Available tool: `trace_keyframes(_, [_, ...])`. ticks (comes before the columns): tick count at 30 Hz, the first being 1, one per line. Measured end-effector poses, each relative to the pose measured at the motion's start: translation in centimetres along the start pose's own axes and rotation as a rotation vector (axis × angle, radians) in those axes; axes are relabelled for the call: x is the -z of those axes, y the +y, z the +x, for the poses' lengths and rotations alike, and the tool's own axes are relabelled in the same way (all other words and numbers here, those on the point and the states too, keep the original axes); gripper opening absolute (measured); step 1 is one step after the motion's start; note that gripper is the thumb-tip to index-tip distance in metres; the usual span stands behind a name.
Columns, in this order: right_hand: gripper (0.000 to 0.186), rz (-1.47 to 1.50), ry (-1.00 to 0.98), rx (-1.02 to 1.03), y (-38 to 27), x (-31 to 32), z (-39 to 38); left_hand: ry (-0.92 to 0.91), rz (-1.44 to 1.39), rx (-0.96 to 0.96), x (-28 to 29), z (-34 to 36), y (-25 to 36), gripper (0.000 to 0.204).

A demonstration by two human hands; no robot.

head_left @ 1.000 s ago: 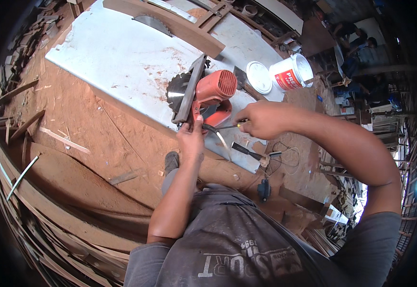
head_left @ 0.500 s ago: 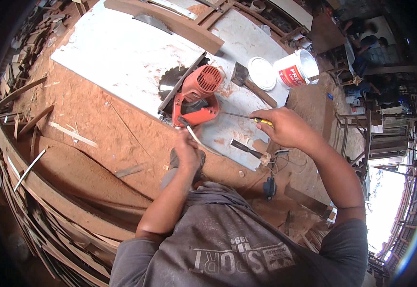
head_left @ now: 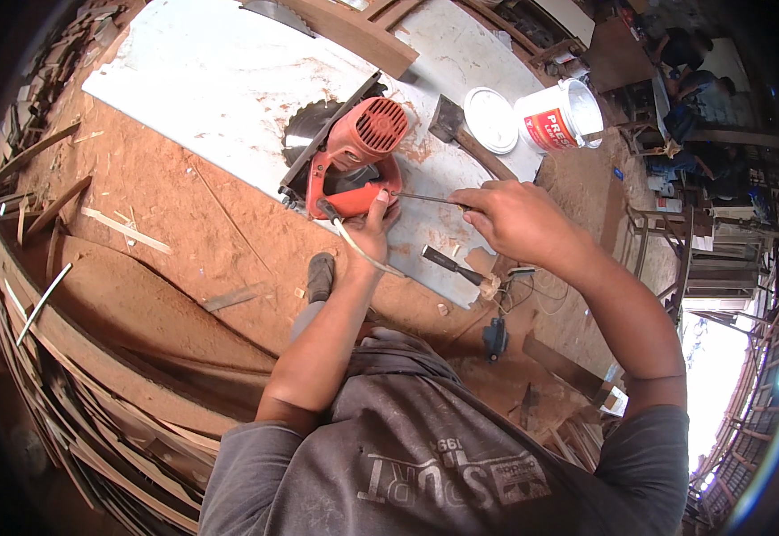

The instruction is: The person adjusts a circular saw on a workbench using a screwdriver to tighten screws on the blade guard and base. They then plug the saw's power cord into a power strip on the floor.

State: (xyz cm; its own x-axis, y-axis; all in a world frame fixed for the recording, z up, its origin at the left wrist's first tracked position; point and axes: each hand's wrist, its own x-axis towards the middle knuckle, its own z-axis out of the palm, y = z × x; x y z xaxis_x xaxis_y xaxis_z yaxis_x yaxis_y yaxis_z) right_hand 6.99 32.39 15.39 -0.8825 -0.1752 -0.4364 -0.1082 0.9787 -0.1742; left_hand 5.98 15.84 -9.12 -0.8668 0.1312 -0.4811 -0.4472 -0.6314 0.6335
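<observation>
— Where is the saw?
— The red circular saw (head_left: 347,161) lies on the pale sheet (head_left: 202,80), just ahead of the left hand (head_left: 373,228), whose fingers press against its handle.
— Is that hand clamped on it?
— Touching; a full grip cannot be told.
— And the right hand (head_left: 510,219)?
— Closed around a screwdriver (head_left: 430,198), tip at the saw. A chisel (head_left: 450,264) lies just below it, a white bucket (head_left: 561,114) beyond.

left hand (head_left: 373,225) braces red circular saw (head_left: 352,156), thumb on its handle | right hand (head_left: 507,217) grips screwdriver (head_left: 430,198), tip at saw body | chisel (head_left: 450,265) just below right hand | white bucket (head_left: 557,114) beyond right hand
</observation>
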Motion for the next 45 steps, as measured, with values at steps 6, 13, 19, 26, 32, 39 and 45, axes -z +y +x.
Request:
trace_keyframes(6, [0.033,-0.346,0.022,0.180,-2.0,1.2,1.0,-0.019,-0.006,0.001,0.2,0.1,0.3,0.030])
trace_keyframes(13, [0.018,-0.516,-0.115,0.140,-4.9,3.5,3.0,-0.054,0.010,0.015,0.3,0.5,1.0,0.029])
trace_keyframes(19, [0.023,-0.435,0.085,0.316,-3.0,3.0,2.8,-0.088,-0.023,0.016,0.5,0.7,0.7,0.034])
trace_keyframes(26, [0.022,-0.275,-0.016,0.067,-3.9,3.1,3.4,-0.075,0.015,0.002,0.8,0.9,0.3,0.029])
trace_keyframes(32, [0.030,-0.532,-0.028,0.215,-3.2,2.6,3.0,-0.063,-0.019,0.015,0.6,0.8,0.3,0.031])
trace_keyframes(39, [0.026,-0.367,0.024,0.299,-2.7,3.5,2.9,-0.067,-0.006,0.026,0.4,0.5,0.7,0.030])
trace_keyframes(45, [0.023,-0.241,-0.137,-0.056,-4.5,3.6,3.3,-0.094,0.009,0.010,1.0,0.9,0.6,0.029])
